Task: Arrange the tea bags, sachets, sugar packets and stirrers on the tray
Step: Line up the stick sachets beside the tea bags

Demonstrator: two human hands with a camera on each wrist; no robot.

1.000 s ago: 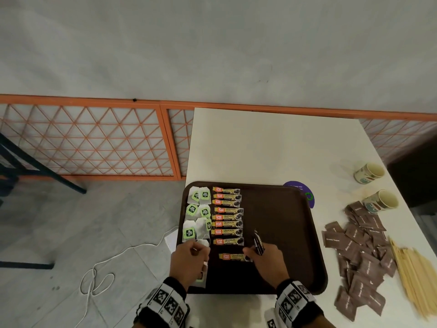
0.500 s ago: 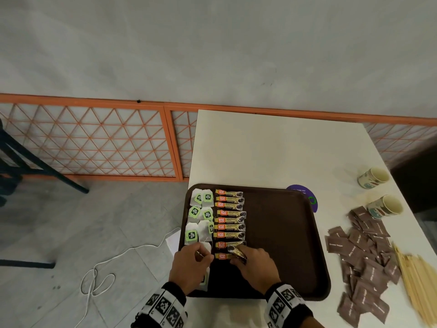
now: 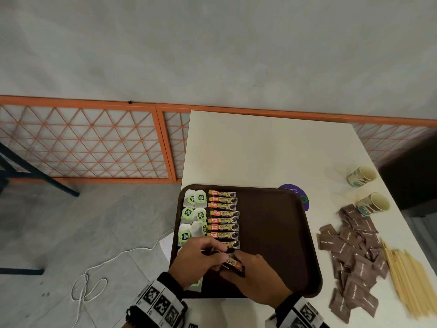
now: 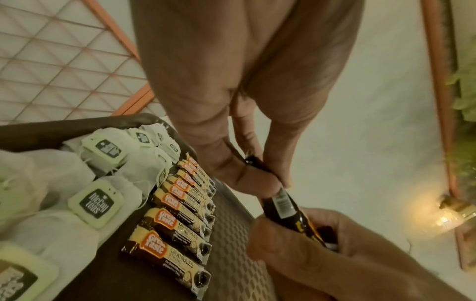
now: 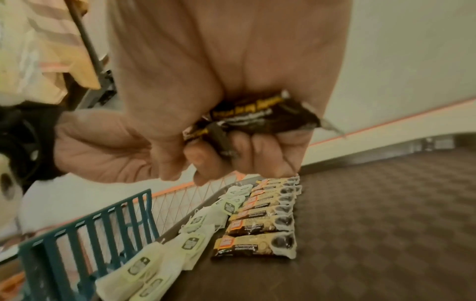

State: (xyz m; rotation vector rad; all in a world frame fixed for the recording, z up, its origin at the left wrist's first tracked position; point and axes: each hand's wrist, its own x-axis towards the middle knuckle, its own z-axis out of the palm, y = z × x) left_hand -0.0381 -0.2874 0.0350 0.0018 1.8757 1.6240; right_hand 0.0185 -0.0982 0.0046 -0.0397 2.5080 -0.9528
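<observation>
A brown tray (image 3: 272,233) holds a column of white tea bags with green tags (image 3: 192,214) along its left side. Beside them runs a column of coffee sachets (image 3: 223,220). Over the tray's front left, my right hand (image 3: 236,268) grips a small bunch of dark sachets (image 5: 257,116). My left hand (image 3: 220,253) pinches the far end of one of these sachets (image 4: 280,201) between thumb and fingers. Brown sugar packets (image 3: 354,252) and wooden stirrers (image 3: 409,280) lie loose on the white table to the right of the tray.
Two paper cups (image 3: 361,176) (image 3: 373,204) lie on their sides at the table's right edge. A purple disc (image 3: 295,192) peeks from behind the tray's far right corner. An orange lattice fence (image 3: 94,143) and a white cable (image 3: 94,275) on the floor are to the left.
My left hand has moved right from the tea bags to the sachets in my right hand. My right hand dipped to the front of the sachet column, then drew back toward me.
</observation>
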